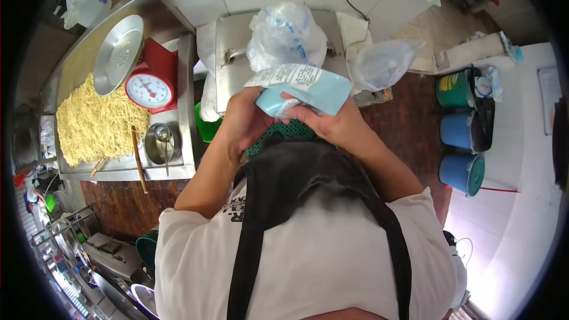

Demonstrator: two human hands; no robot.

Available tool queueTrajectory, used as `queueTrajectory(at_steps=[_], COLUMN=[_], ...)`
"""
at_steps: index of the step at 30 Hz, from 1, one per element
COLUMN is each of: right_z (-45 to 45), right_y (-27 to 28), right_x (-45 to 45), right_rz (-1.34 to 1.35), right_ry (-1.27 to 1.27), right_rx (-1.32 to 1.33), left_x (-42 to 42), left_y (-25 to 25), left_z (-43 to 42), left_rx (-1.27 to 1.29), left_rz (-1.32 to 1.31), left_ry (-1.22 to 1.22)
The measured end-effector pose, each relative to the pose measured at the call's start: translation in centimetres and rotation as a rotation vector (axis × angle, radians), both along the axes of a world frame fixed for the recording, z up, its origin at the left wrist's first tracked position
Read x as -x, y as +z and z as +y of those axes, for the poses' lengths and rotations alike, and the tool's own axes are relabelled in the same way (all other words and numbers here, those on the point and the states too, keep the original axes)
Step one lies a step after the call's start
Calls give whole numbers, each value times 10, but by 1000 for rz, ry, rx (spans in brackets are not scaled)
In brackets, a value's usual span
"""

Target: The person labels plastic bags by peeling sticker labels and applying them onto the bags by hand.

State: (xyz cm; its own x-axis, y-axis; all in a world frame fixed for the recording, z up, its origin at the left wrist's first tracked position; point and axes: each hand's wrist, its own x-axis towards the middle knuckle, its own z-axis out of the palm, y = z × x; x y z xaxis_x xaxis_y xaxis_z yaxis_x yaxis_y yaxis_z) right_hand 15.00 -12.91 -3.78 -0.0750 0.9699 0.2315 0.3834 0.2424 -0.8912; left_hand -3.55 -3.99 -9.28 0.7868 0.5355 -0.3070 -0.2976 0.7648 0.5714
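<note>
A light blue pouch (332, 90) with a white printed panel is held between both hands in front of my chest, tilted. My left hand (244, 116) is closed around its left side, with some fingers hidden beneath it. My right hand (327, 123) grips the lower edge, the thumb pressed on the pouch's face. Just beyond the pouch, a clear plastic bag (287, 38) with blue print rests on a stainless steel lid or box (230, 32) with side handles. A second clear plastic bag (385, 62) lies to the right.
On the left steel counter (186, 101) are a heap of yellow noodles (98, 124), a red dial scale (157, 77) with a metal pan (120, 53), a small pot (160, 153) with a ladle, and wooden sticks (139, 160). Blue buckets (456, 130) and a green bucket (453, 89) stand right.
</note>
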Motion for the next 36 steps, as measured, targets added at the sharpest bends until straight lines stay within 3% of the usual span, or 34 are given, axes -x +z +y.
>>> queueTrajectory(at_steps=[6,8,11,14,17,20,23,26,32,36], right_z=[-2,-2,-1,4,2,0,0,-2,2,6], right_y=[-24,-18,-1,1,2,-2,3,-10,-3,-2], right_x=[-10,-10,-5,-9,-5,1,-2,2,-3,-7], right_rz=[-25,-34,-41,-188,133,294,74,267,-219,-259], right_ry=[-22,-29,-38,29,7,-9,-27,19,15,41], right_rx=[-93,-71,-19,-175,132,143,57,124,-189,-204], left_x=[-10,-7,-13,-13,-7,1,-3,-6,-9,-11], left_y=[5,-2,4,17,0,-13,4,7,-3,2], left_z=[2,5,1,-1,3,8,2,-1,-3,-6], left_rx=[43,31,73,100,39,-3,15,-18,48,102], left_rz=[76,30,65,49,60,16,25,97,133,111], left_ry=[34,-20,99,148,58,-48,-29,-12,-8,-48])
